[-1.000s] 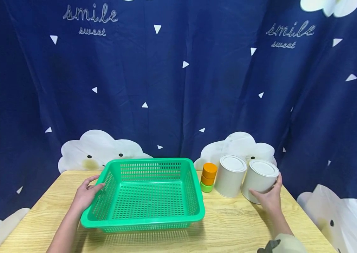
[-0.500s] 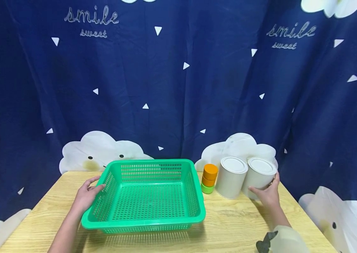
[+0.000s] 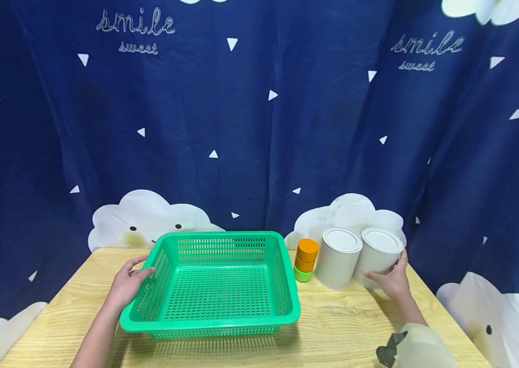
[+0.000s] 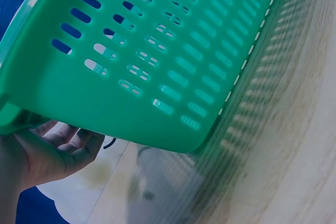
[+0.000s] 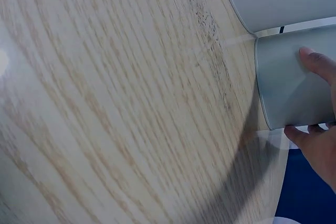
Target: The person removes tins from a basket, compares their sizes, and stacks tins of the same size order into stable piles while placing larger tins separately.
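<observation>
My left hand (image 3: pixel 128 281) grips the left rim of a green plastic basket (image 3: pixel 209 323), thumb over the edge. In the left wrist view its fingers (image 4: pixel 79 148) curl beneath the rim, against the slotted wall. On the right, my right hand (image 3: pixel 394 280) holds a light grey lidded can (image 3: pixel 374 260) from its right front side. The right wrist view has the thumb on the can's side (image 5: pixel 283 87) and the other fingers round its lower edge. A second matching can (image 3: pixel 336 263) stands close on its left. Both are upright on the table.
An orange-and-green stack of small round pieces (image 3: pixel 306 258) stands between the basket and the cans. The wooden table (image 3: pixel 333 332) ends at a dark blue curtain (image 3: pixel 241 128) with white clouds behind. The held can is near the table's right edge.
My right hand has pushed its can slightly back and left, up close to the other can. The left hand and basket have stayed put; the head view shifted slightly.
</observation>
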### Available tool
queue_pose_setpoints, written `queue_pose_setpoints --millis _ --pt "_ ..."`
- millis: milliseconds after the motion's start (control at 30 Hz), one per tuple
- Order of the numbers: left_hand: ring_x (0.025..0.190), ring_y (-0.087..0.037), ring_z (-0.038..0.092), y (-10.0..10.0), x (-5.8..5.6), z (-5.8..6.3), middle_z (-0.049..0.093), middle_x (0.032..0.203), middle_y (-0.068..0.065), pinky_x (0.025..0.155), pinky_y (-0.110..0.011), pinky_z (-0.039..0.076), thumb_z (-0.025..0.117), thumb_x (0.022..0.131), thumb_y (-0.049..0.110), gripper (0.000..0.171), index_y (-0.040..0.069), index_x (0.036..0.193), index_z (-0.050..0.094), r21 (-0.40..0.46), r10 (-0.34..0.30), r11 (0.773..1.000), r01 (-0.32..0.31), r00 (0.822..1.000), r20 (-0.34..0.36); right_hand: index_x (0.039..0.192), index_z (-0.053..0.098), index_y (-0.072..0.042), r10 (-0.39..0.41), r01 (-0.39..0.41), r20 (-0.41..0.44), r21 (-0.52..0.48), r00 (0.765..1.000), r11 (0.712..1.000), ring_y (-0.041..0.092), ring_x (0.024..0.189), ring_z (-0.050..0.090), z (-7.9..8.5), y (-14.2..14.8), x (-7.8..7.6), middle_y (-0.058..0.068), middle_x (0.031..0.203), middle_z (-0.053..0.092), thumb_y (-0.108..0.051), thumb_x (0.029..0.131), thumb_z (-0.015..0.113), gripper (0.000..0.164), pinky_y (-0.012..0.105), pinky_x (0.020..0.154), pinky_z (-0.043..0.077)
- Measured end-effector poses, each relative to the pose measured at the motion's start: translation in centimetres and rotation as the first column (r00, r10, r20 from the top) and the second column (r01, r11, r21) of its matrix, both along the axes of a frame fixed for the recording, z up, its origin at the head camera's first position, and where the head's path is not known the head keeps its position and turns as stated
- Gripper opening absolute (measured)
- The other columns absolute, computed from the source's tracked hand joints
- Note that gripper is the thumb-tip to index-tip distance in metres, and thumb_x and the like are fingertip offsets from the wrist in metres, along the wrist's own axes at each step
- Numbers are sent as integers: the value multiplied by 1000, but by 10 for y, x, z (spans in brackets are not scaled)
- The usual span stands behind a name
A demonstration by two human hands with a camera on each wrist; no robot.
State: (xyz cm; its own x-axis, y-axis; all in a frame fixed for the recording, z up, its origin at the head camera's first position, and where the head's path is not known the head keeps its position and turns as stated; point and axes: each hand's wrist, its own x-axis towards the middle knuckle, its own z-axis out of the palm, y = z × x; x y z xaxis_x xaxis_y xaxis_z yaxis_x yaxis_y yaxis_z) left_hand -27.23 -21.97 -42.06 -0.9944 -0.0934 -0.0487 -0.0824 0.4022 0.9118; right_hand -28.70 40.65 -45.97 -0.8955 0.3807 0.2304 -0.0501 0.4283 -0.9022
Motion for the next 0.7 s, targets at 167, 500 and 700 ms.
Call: queue_pose_setpoints --millis 167,500,700 --pt "79 -12 63 0 0 0 56 122 -30 67 -28 52 53 94 32 64 0 143 27 8 1 1000 -1 1000 -3 146 -24 -23 4 -5 27 24 1000 1000 54 135 14 2 1 2 29 153 -1 -4 67 80 131 59 112 16" --pt "79 -12 63 1 0 1 56 123 -30 67 -28 51 53 94 33 64 1 143 28 8 8 1000 -8 1000 -3 145 -25 -14 53 -58 100 48 994 997 55 135 12 5 4 1 25 154 -10 5 73 70 121 59 112 16" --pt "77 -11 63 0 0 0 57 121 -29 66 -28 51 53 94 32 63 1 143 28 6 6 1000 -6 1000 -1 145 -21 -4 79 -114 246 133 966 985 61 129 14 3 9 10 34 150 -10 -5 82 64 106 61 110 17"
